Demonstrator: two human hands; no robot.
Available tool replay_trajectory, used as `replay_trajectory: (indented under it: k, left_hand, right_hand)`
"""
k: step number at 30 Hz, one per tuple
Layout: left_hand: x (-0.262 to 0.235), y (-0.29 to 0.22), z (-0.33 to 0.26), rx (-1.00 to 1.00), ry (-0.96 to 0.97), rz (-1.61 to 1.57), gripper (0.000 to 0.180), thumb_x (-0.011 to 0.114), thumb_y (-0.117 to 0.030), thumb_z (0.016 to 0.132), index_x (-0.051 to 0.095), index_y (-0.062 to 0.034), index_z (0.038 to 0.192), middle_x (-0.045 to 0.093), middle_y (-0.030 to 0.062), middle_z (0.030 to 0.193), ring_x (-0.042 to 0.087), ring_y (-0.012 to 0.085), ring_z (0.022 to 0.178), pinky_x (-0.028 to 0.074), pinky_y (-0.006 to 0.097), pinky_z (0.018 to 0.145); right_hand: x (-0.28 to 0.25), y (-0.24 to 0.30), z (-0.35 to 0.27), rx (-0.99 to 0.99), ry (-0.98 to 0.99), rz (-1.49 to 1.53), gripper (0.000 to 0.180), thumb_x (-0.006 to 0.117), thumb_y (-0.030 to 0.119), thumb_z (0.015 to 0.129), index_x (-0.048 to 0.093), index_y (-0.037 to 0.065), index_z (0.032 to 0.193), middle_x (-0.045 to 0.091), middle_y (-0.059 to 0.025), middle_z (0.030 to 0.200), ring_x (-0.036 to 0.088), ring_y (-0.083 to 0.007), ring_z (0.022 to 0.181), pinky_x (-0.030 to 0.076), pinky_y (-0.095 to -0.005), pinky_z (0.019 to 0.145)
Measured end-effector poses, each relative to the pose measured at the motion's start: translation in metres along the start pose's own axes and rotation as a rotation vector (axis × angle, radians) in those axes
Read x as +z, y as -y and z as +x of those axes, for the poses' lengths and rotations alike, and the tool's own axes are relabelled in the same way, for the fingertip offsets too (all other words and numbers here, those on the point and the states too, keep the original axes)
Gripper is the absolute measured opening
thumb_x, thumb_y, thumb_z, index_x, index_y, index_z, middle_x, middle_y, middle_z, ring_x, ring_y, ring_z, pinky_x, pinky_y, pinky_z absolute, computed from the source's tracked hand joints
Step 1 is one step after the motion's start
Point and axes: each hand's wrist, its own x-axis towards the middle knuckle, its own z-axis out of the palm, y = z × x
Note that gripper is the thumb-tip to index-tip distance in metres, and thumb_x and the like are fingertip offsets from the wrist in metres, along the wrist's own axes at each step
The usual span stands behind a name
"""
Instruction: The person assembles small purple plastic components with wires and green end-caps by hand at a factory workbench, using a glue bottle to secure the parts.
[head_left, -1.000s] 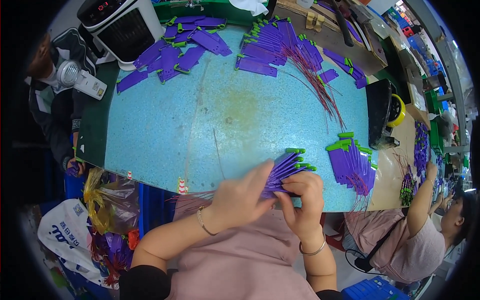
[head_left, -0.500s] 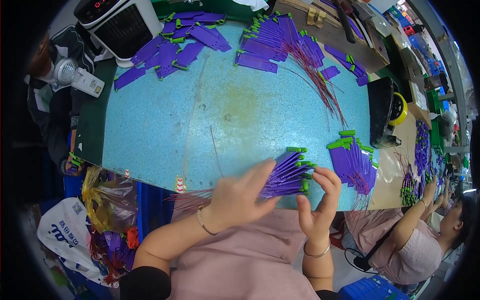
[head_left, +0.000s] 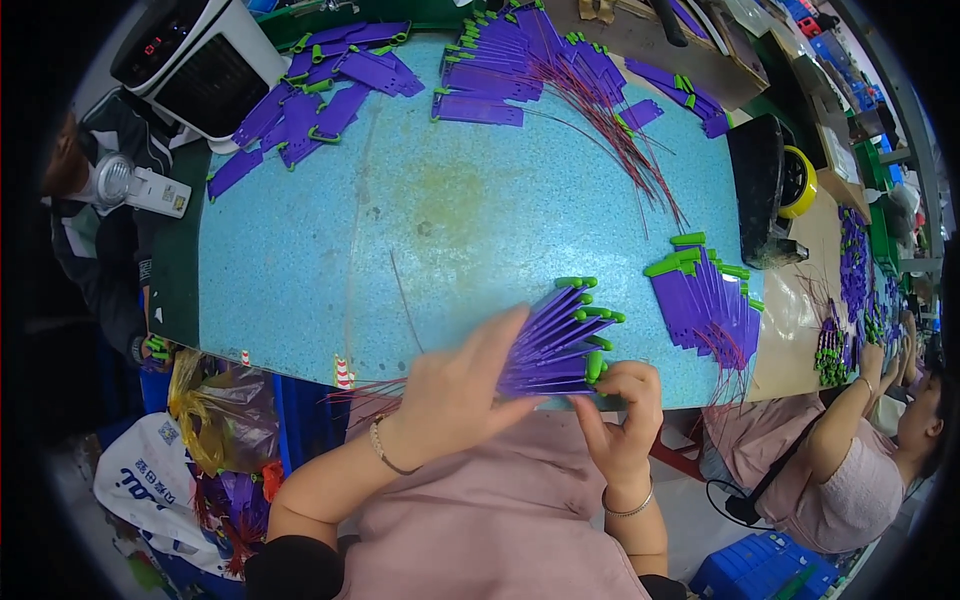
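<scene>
A bundle of thin purple plates with green tube ends (head_left: 548, 345) is fanned over the table's near edge. Closed around its narrow side is my left hand (head_left: 452, 380), slightly blurred. Thin red wires (head_left: 365, 393) trail leftward from beneath that hand. At the bundle's lower right corner, my right hand (head_left: 625, 410) pinches the lowest plate near its green end, thumb below and curled fingers above. To the right of the hands lies a fanned stack of similar purple plates (head_left: 705, 305), its green ends pointing away and red wires hanging toward me.
More purple plates lie at the far left (head_left: 300, 110) and far centre (head_left: 490, 70), with long red wires (head_left: 625, 150). A white heater (head_left: 215, 75) stands far left; a black tape dispenser (head_left: 757, 190) stands right. Co-workers sit on both sides. Bags (head_left: 150, 480) hang lower left.
My right hand has closed from an open pose and come down onto the bundle's lower right corner. The plates in my left hand are spread wider. The whole view has shifted slightly.
</scene>
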Motion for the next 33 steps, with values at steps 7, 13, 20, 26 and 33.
replay_trajectory:
  k: [7,13,20,26,33]
  left_hand:
    - [-0.002,-0.003,0.001,-0.019,0.029,0.022,0.089,0.085,-0.034,0.066,0.044,-0.0021,0.138,0.061,0.0194,0.122,0.068,0.0324,0.095,0.056,0.035,0.070]
    - [0.000,-0.003,0.000,0.003,0.023,0.034,0.087,0.084,-0.028,0.066,0.043,-0.0016,0.138,0.060,0.0200,0.124,0.068,0.0328,0.095,0.056,0.036,0.070]
    - [0.005,-0.002,0.000,0.012,-0.014,0.026,0.079,0.081,-0.021,0.068,0.045,-0.0002,0.136,0.062,0.0206,0.121,0.069,0.0326,0.091,0.056,0.035,0.068]
    - [0.006,0.000,-0.002,0.021,-0.022,0.033,0.077,0.079,-0.019,0.070,0.046,0.0000,0.136,0.063,0.0207,0.120,0.069,0.0319,0.089,0.056,0.035,0.068]
    - [0.004,-0.002,0.000,-0.008,0.011,0.011,0.078,0.081,-0.023,0.070,0.046,-0.0022,0.137,0.063,0.0194,0.120,0.069,0.0324,0.093,0.056,0.035,0.071]
  right_hand:
    - [-0.004,0.013,0.003,-0.062,0.100,-0.095,0.032,0.083,0.005,0.063,0.068,0.011,0.090,0.054,-0.0055,0.089,0.052,-0.0246,0.083,0.041,-0.0357,0.073]
    - [0.009,0.018,-0.001,-0.058,0.037,-0.109,0.030,0.081,0.011,0.064,0.070,0.014,0.091,0.050,-0.0032,0.090,0.049,-0.0237,0.089,0.037,-0.0369,0.078]
    - [0.019,0.016,0.000,-0.184,-0.035,-0.213,0.026,0.076,0.007,0.065,0.067,0.011,0.089,0.047,-0.0048,0.088,0.046,-0.0256,0.087,0.033,-0.0383,0.081]
    - [0.021,0.015,-0.001,-0.187,-0.045,-0.208,0.026,0.076,0.008,0.064,0.066,0.011,0.088,0.048,-0.0043,0.088,0.046,-0.0254,0.088,0.033,-0.0380,0.082]
    - [0.017,0.009,0.001,-0.172,-0.008,-0.122,0.025,0.076,0.005,0.065,0.066,0.010,0.087,0.049,-0.0050,0.089,0.046,-0.0263,0.090,0.035,-0.0381,0.082]
